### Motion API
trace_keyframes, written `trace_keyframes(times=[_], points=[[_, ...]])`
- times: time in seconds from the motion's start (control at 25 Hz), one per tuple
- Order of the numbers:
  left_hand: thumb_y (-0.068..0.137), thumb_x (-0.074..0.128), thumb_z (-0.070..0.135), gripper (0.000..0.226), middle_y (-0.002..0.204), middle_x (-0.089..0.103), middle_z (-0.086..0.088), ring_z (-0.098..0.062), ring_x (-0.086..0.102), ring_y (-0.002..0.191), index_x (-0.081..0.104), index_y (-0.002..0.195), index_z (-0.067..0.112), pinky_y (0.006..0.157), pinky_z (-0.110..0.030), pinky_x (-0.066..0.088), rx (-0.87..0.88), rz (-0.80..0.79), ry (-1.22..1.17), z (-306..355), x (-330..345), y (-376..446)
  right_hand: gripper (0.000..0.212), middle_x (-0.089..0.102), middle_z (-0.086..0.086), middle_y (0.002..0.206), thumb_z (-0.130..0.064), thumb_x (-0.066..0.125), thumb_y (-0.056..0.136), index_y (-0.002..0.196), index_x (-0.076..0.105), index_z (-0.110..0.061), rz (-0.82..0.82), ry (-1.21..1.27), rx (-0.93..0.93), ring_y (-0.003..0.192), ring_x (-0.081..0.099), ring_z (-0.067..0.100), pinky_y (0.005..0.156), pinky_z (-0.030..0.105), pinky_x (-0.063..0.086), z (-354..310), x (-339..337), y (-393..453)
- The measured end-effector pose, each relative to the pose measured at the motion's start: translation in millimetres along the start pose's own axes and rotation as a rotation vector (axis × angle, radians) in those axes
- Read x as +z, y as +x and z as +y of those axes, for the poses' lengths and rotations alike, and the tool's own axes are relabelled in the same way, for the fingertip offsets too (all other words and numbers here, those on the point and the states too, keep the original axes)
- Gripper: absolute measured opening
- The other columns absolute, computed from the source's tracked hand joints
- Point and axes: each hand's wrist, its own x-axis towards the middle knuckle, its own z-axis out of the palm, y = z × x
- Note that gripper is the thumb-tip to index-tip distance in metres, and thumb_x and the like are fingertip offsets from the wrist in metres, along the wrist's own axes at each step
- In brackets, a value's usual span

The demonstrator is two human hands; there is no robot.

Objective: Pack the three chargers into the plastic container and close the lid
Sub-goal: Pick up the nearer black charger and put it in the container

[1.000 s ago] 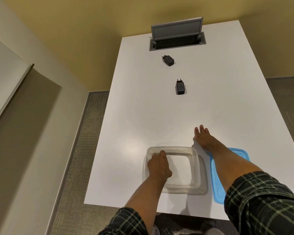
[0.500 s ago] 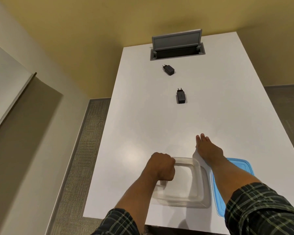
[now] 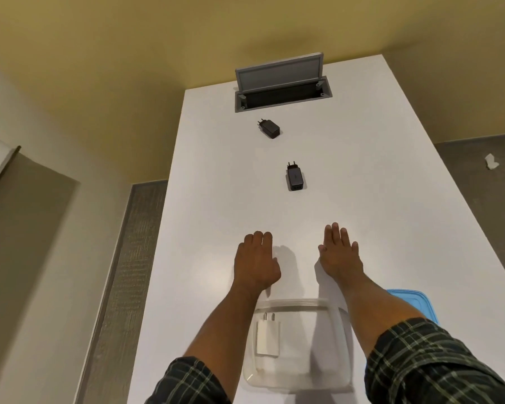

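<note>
A clear plastic container stands near the table's front edge, between my forearms. A white charger lies flat in its left side, prongs pointing away from me. Two black chargers lie farther out on the white table: one mid-table, another near the far end. The blue lid rests to the right of the container, partly under my right arm. My left hand and my right hand are stretched forward beyond the container, empty, palms down, fingers extended.
A grey cable hatch with its flap raised sits at the table's far end. The white table has grey carpet on both sides; a white scrap lies on the floor at right. A wall stands close on the left.
My left hand has left the container, where the white charger now lies, and has moved forward over the table. My right hand has also stretched forward. The camera has tilted down and closer.
</note>
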Motion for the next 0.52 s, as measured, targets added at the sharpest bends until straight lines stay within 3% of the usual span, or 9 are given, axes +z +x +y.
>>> trace_keyframes(times=[0.28, 0.52], points=[[0.092, 0.053, 0.019, 0.064, 0.146, 0.049, -0.008, -0.032, 0.05, 0.127, 0.037, 0.152, 0.006, 0.093, -0.041, 0.044, 0.065, -0.042, -0.046, 3.4, 11.3, 66.1, 0.063, -0.01, 0.0, 0.172, -0.033, 0.02, 0.109, 0.163, -0.007, -0.017, 0.123, -0.013, -0.014, 0.16, -0.004, 0.025, 0.129, 0.046, 0.007, 2.9, -4.3, 63.1], [0.098, 0.05, 0.029, 0.071, 0.161, 0.031, -0.006, -0.029, 0.037, 0.141, 0.02, 0.159, 0.009, 0.11, -0.038, 0.035, 0.016, -0.067, -0.125, 12.8, 19.9, 131.8, 0.061, 0.016, 0.004, 0.171, -0.036, 0.028, 0.106, 0.163, 0.02, -0.016, 0.415, -0.017, -0.018, 0.158, 0.015, 0.03, 0.127, 0.048, 0.015, 4.3, -1.9, 96.7]])
